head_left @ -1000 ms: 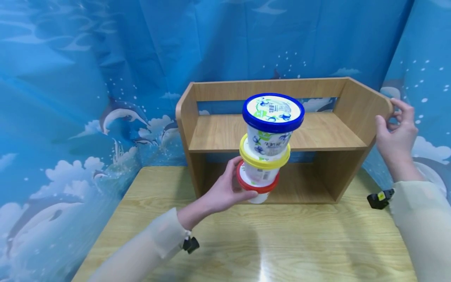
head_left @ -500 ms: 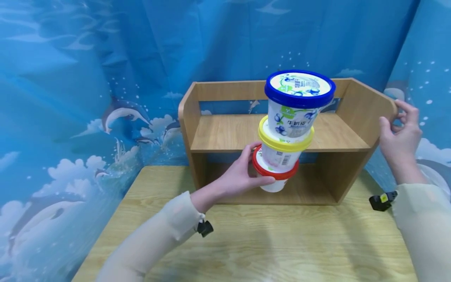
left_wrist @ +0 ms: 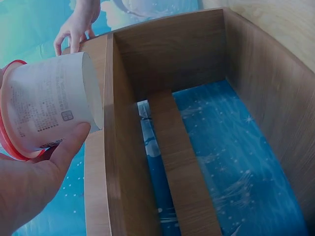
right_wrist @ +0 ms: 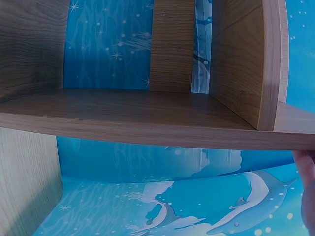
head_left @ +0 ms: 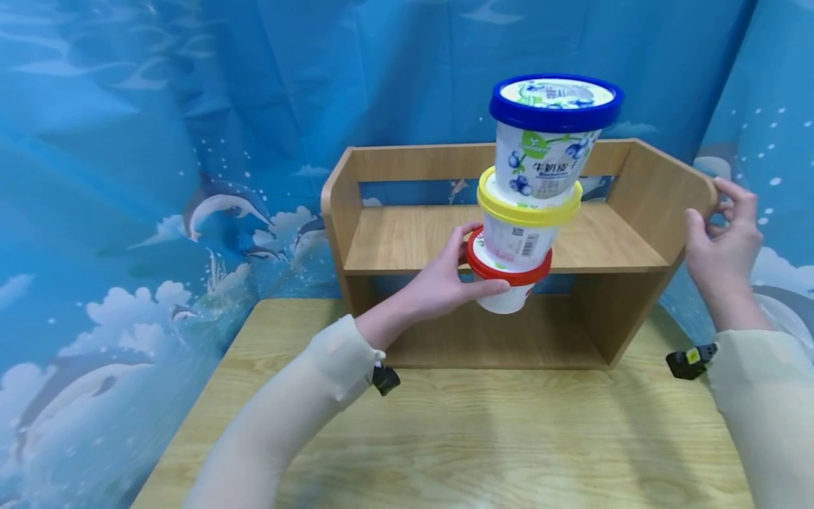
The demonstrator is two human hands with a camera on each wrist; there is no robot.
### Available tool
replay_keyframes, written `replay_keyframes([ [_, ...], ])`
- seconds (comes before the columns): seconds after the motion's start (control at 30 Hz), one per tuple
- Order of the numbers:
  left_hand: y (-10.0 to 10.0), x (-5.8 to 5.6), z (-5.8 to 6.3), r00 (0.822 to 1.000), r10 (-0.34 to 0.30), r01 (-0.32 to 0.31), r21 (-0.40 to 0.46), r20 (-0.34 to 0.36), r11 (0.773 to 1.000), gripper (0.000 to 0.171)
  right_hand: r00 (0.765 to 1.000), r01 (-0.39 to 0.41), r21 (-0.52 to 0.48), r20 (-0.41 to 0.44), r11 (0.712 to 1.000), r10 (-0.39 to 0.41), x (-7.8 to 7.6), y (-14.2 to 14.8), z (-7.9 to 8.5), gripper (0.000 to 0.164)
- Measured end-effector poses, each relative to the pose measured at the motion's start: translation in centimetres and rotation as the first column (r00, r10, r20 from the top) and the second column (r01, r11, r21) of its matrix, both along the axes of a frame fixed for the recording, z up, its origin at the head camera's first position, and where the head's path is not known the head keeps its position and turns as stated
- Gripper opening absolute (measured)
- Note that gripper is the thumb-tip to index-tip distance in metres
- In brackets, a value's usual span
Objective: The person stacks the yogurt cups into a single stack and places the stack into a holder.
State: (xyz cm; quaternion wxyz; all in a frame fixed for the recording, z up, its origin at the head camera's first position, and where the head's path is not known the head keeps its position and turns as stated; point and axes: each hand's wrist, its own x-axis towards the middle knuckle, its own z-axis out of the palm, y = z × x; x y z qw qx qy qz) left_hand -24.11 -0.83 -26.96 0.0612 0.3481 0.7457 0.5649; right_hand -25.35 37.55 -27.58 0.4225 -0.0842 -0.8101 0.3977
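Observation:
My left hand (head_left: 439,286) grips the red-lidded tub (head_left: 505,300), the lowest in a stack of three, thumb at the front under its rim. A yellow-lidded tub (head_left: 518,240) stands on it, topped by a larger blue-lidded tub (head_left: 547,155) printed with blueberries. The stack is in the air before the wooden shelf unit (head_left: 445,233), its lowest tub overlapping the middle board's front edge in the head view. In the left wrist view, the red-lidded tub (left_wrist: 44,103) shows its base and printed side. My right hand (head_left: 725,254) holds the unit's right side panel (head_left: 668,191) by its front edge.
The unit stands at the back of a light wooden table (head_left: 509,431), with an upper level (head_left: 413,237) and a lower compartment (head_left: 477,339). A blue curtain printed with dolphins (head_left: 222,205) hangs behind and at both sides.
My left hand has raised the tub stack and carried it to the right, from low in front of the unit to the height of the middle board. My right hand keeps its hold on the side panel.

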Motion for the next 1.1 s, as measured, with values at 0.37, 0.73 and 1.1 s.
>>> replay_keyframes([
  [0.37, 0.2, -2.5, 0.7, 0.997, 0.077, -0.077, 0.017, -0.008, 0.997, 0.083, 0.999, 0.004, -0.003, -0.039, 1.000, -0.004, 0.4, 0.1, -0.8, 0.046],
  [0.73, -0.3, -4.9, 0.5, 0.986, 0.163, -0.164, 0.037, 0.043, 0.986, 0.084, 0.999, 0.020, -0.011, -0.028, 1.000, -0.020, 0.3, 0.1, -0.8, 0.046],
  [1.1, 0.2, -6.0, 0.5, 0.983, 0.174, -0.177, 0.055, 0.057, 0.983, 0.086, 0.998, 0.017, -0.011, -0.053, 1.000, -0.018, 0.4, -0.1, -0.7, 0.046],
])
